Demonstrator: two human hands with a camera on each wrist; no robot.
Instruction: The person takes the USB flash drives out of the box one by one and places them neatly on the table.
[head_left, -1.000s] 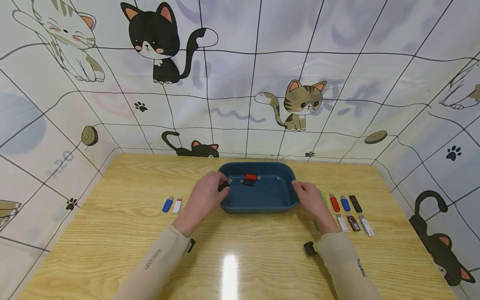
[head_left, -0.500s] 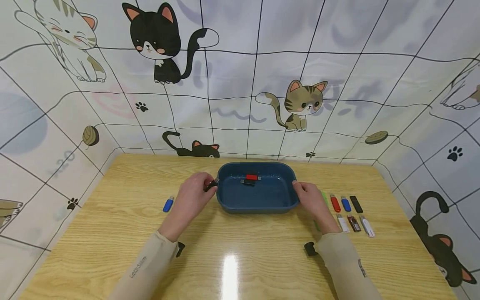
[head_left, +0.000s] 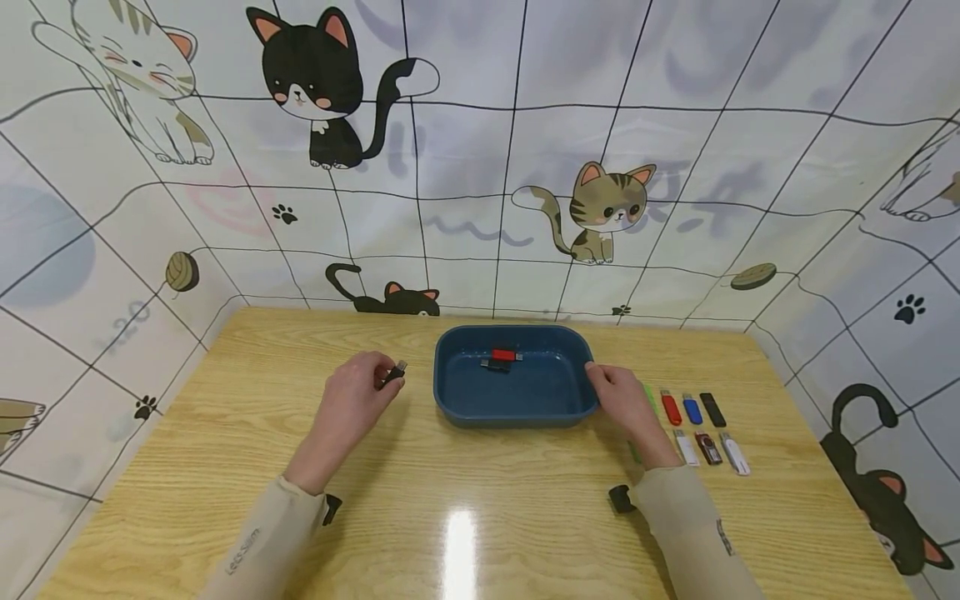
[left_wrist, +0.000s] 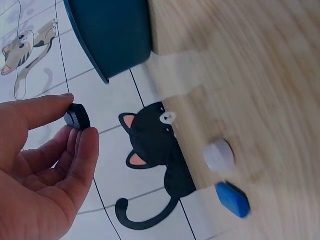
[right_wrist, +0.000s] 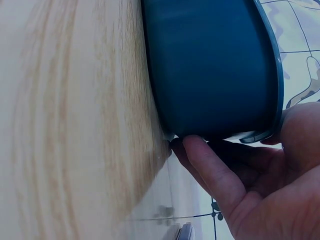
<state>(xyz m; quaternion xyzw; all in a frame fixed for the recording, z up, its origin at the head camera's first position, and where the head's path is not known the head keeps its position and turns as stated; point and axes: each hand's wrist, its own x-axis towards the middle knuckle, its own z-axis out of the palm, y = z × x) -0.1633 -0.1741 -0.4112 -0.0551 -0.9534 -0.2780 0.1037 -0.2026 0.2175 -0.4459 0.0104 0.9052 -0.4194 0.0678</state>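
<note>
My left hand [head_left: 352, 404] pinches a black USB flash drive [head_left: 394, 373] between thumb and fingertips, metal plug outward, above the table left of a dark blue bin [head_left: 517, 419]. The left wrist view shows the drive's dark end [left_wrist: 78, 117] in the pinch. My right hand [head_left: 624, 398] grips the bin's right side, thumb at the rim and fingers against the outer wall [right_wrist: 215, 65]. Inside the bin lie a red flash drive [head_left: 503, 355] and a black flash drive [head_left: 496, 366], close together near the back.
Right of the bin, several flash drives lie in rows, among them a red one [head_left: 671, 407], a blue one [head_left: 692, 409] and a black one [head_left: 712, 409]. A white drive [left_wrist: 219, 155] and a blue drive [left_wrist: 233, 199] lie near my left hand, hidden in the head view.
My left hand has moved left and toward me with the black flash drive, from over the bin's left rim to beside the bin. My right hand stays at the bin.
</note>
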